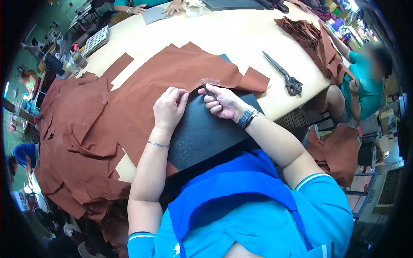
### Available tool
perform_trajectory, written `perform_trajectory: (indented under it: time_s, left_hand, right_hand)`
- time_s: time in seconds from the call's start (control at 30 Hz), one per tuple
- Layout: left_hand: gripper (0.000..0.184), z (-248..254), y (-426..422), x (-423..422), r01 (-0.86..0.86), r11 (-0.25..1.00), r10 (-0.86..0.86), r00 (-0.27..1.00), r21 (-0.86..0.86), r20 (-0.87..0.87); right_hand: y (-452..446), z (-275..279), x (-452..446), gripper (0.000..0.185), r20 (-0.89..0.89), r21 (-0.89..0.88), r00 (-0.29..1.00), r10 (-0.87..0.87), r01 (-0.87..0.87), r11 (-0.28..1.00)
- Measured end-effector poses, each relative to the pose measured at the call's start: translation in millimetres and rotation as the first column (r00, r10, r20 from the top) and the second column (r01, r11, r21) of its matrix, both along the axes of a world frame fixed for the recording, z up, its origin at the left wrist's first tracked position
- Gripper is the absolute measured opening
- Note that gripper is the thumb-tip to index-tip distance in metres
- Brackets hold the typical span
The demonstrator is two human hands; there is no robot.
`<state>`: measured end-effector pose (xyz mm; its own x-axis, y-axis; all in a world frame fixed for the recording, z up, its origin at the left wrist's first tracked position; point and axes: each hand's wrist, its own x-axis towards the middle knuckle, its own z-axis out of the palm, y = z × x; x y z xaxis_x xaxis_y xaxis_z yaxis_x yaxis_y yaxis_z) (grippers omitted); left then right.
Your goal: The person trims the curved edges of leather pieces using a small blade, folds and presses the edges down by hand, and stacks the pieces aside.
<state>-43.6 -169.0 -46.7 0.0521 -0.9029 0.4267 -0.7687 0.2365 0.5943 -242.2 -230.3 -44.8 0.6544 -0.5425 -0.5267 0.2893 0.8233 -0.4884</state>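
Big black scissors lie by themselves on the pale worktop, with their blades a little apart. On the far side I see a white tub near a flat gray sheet. A white tray full of holes sits near some bottles. A person in a green shirt sits beside a messy brown stack. Across the room, someone in blue leans over.

Cream table bears brown cloth, dark scissors.
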Motion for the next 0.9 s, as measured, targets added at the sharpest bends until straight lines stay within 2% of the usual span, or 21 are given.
perform_trajectory:
  time_s: [0.1, 0.13, 0.17, 0.2, 0.23, 0.27, 0.3, 0.33, 0.37, 0.43, 0.47, 0.57, 0.63, 0.67, 0.7, 0.73, 0.77, 0.8, 0.83, 0.87, 0.9]
  left_hand:
    - [0.017, 14.7, 6.4, 4.9, 0.047, 0.992, -0.040, 0.998, 0.119, -0.057]
    - [0.020, 20.7, 8.3, 6.6, 0.079, 0.985, -0.067, 0.994, 0.155, -0.085]
    - [0.028, 29.7, 11.4, 17.1, 0.116, 0.968, -0.111, 0.993, 0.222, -0.034]
    - [0.029, 39.2, 14.8, 29.6, 0.163, 0.957, -0.166, 0.986, 0.240, -0.008]
    - [0.030, 44.8, 18.7, 43.0, 0.208, 0.942, -0.219, 0.976, 0.262, 0.015]
    - [0.034, 45.6, 21.6, 58.2, 0.211, 0.946, -0.257, 0.951, 0.246, 0.173]
    - [0.039, 47.6, 23.9, 73.3, 0.214, 0.951, -0.281, 0.900, 0.225, 0.332]
    - [0.058, 51.2, 27.1, 86.2, 0.201, 0.941, -0.320, 0.788, 0.271, 0.526]
    - [0.063, 48.6, 30.1, 96.8, 0.231, 0.921, -0.373, 0.758, 0.314, 0.536]
    - [0.074, 26.1, 32.4, 114.9, 0.275, 0.873, -0.470, 0.694, 0.402, 0.546]
    - [0.081, 12.1, 30.1, 120.7, 0.255, 0.874, -0.447, 0.756, 0.414, 0.479]
    - [0.084, -2.2, 11.0, 93.6, -0.122, 0.927, -0.082, 0.857, 0.354, 0.509]
    - [0.089, -11.6, -15.8, 65.2, -0.443, 0.804, 0.262, 0.862, 0.396, 0.433]
    - [0.091, -17.6, -30.4, 56.2, -0.454, 0.808, 0.414, 0.891, 0.375, 0.187]
    - [0.093, -21.3, -44.0, 49.9, -0.471, 0.810, 0.526, 0.847, 0.350, -0.078]
    - [0.093, -21.1, -53.0, 45.8, -0.438, 0.835, 0.531, 0.801, 0.333, -0.276]
    - [0.091, -17.4, -53.4, 41.7, -0.369, 0.897, 0.441, 0.788, 0.244, -0.430]
    - [0.091, -8.6, -44.7, 44.2, -0.298, 0.926, 0.355, 0.896, 0.234, -0.265]
    - [0.092, -0.7, -33.7, 49.5, -0.220, 0.946, 0.247, 0.965, 0.238, -0.091]
    - [0.093, -1.0, -20.9, 59.0, -0.136, 0.967, 0.117, 0.988, 0.215, 0.102]
    - [0.094, -2.2, -7.2, 70.8, -0.047, 0.977, -0.016, 0.956, 0.209, 0.291]
  right_hand:
    - [9.5, 4.6, -8.8, 0.032, 0.004, -0.072, 1.000, -0.009, 0.009, 0.997]
    - [12.5, 8.8, -16.8, 0.033, -0.040, -0.180, 0.997, -0.067, 0.058, 0.982]
    - [13.4, 24.2, -26.0, 0.034, -0.128, -0.338, 0.982, -0.141, 0.090, 0.937]
    - [2.9, 24.4, -43.2, 0.036, -0.240, -0.512, 0.942, -0.234, 0.082, 0.855]
    - [-13.7, 22.3, -65.5, 0.037, -0.332, -0.660, 0.880, -0.339, 0.040, 0.750]
    - [-38.0, 3.2, -87.5, 0.038, -0.380, -0.876, 0.716, -0.585, -0.077, 0.476]
    - [-62.3, -12.3, -110.7, 0.039, -0.301, -0.945, 0.523, -0.797, -0.278, 0.175]
    - [-76.2, -9.0, -138.6, 0.040, -0.459, -0.861, 0.416, -0.785, -0.427, 0.276]
    - [-85.5, -5.5, -162.3, 0.042, -0.592, -0.744, 0.289, -0.752, -0.554, 0.373]
    - [-89.7, 11.0, -185.2, 0.041, -0.782, -0.549, 0.085, -0.617, -0.563, 0.618]
    - [-107.5, -27.9, -204.8, 0.037, -0.572, -0.630, 0.009, -0.820, -0.646, 0.431]
    - [-75.6, -1.7, -159.7, 0.035, -0.178, -0.709, 0.240, -0.954, -0.704, -0.045]
    - [-26.9, 20.7, -104.8, 0.040, -0.306, -0.828, 0.497, -0.812, -0.560, -0.031]
    - [-2.7, 25.2, -83.2, 0.047, -0.413, -0.770, 0.519, -0.748, -0.638, -0.017]
    - [19.8, 27.4, -65.4, 0.054, -0.513, -0.704, 0.525, -0.679, -0.710, -0.016]
    - [41.6, 27.9, -50.5, 0.057, -0.534, -0.633, 0.480, -0.696, -0.773, -0.047]
    - [60.0, 25.7, -41.9, 0.059, -0.553, -0.555, 0.430, -0.714, -0.829, -0.069]
    - [68.6, 17.4, -40.0, 0.061, -0.520, -0.516, 0.420, -0.744, -0.848, -0.118]
    - [69.2, 16.0, -42.8, 0.059, -0.527, -0.532, 0.420, -0.739, -0.841, -0.099]
    - [67.2, 15.7, -47.6, 0.058, -0.534, -0.548, 0.421, -0.733, -0.833, -0.079]
    - [62.9, 14.6, -53.1, 0.058, -0.541, -0.564, 0.422, -0.728, -0.824, -0.060]
